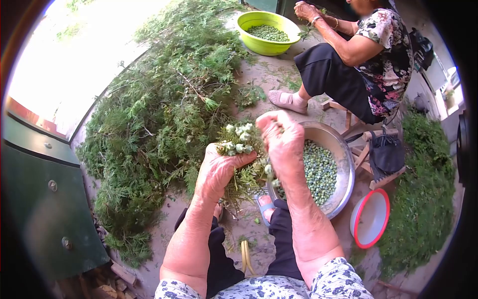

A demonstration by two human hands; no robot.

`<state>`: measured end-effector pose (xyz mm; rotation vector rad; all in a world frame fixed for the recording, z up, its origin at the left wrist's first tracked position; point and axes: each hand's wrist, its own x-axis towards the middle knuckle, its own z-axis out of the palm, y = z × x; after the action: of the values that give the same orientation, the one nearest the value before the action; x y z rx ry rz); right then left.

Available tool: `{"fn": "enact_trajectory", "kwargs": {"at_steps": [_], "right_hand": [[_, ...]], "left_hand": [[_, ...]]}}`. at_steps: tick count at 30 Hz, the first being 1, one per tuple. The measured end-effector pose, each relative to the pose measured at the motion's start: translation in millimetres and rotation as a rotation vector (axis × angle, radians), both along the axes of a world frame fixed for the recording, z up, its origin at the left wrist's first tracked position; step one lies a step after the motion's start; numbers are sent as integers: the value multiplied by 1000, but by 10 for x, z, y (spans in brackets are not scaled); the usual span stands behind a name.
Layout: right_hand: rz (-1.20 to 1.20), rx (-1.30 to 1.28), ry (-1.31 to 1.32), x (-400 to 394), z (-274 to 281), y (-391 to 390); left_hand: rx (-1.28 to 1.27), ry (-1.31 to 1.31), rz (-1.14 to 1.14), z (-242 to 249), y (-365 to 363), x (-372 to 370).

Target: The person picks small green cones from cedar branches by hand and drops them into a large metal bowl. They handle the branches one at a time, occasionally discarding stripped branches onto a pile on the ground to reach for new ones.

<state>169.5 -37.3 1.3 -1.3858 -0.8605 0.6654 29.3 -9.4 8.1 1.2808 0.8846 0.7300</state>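
Note:
My left hand (219, 164) is closed around a green conifer sprig (240, 139) that bears a cluster of pale green cones. Its leafy lower part hangs down below my thumb. Just right of the sprig, my right hand (283, 142) is raised with its fingers curled in; what they hold, if anything, is hidden. Under my right wrist stands a wide metal basin (347, 182), holding many small green cones (318, 172). A few pale cones show between the sprig and my right wrist.
A heap of conifer branches (149, 134) covers the left side. Another person (371, 60) sits at upper right, hands raised, near a yellow-green basin (244, 40) of cones. A red-rimmed bowl (356, 219), a wooden stool (366, 159) and more greenery (418, 209) lie right.

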Motion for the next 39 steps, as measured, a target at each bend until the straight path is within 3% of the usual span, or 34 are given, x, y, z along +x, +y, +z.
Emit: {"fn": "enact_trajectory", "kwargs": {"at_steps": [1, 2, 4, 7, 10, 11, 13, 14, 16, 17, 20, 22, 23, 25, 26, 29, 30, 32, 34, 35, 39], "right_hand": [[-87, 23, 18, 86, -32, 31], [-134, 13, 155, 194, -10, 46], [-170, 62, 345, 352, 31, 22], [-265, -22, 320, 606, 41, -99], [-621, -104, -7, 1039, -246, -289], [-660, -241, -108, 1213, -367, -386], [-818, -333, -488, 1555, -882, -479], [-818, -333, -490, 1527, -830, -498], [-927, -745, -415, 1413, -692, -487], [-904, -816, -372, 1460, -715, -493], [-991, -684, -567, 1490, -813, -469], [-760, -125, -585, 1237, -508, -379], [-575, 0, -246, 994, -254, -298], [-457, 111, 121, 726, -55, -226], [-490, 224, 92, 662, -29, -192], [-590, 172, 83, 761, -44, -200], [-521, 79, -106, 689, 13, -205], [-110, 211, 9, 472, 87, -184], [134, 117, -195, 265, 275, -213], [246, 191, -234, 205, 263, -174], [329, 158, -228, 106, 133, -115]], "left_hand": [[129, 55, -17, 6, -25, 9], [-115, 50, 120, 56, -79, 41], [-153, 55, 88, 0, -57, 42], [-248, -7, 19, -16, 16, -5], [-271, -18, 112, -64, 27, -28], [-258, -26, 170, -24, 0, -29], [-343, -84, 214, 54, -18, -19], [-318, -103, 224, 40, -13, -9], [-238, -32, 230, 52, -15, -7], [-160, 40, 233, 60, -12, -11], [-49, 35, 124, 49, 22, -16], [6, 74, 68, -4, 45, 12], [7, 73, 69, -11, 43, 18], [125, 88, 32, -20, 32, 25], [107, 81, 46, -21, 25, 38], [95, 96, 35, -6, 14, 34], [106, 101, 30, 12, 15, 40], [133, 103, -1, -16, 28, 41], [152, 87, -39, -62, 33, 43], [154, 88, -38, -84, 34, 44], [183, 54, -69, -129, 39, 7]]}}
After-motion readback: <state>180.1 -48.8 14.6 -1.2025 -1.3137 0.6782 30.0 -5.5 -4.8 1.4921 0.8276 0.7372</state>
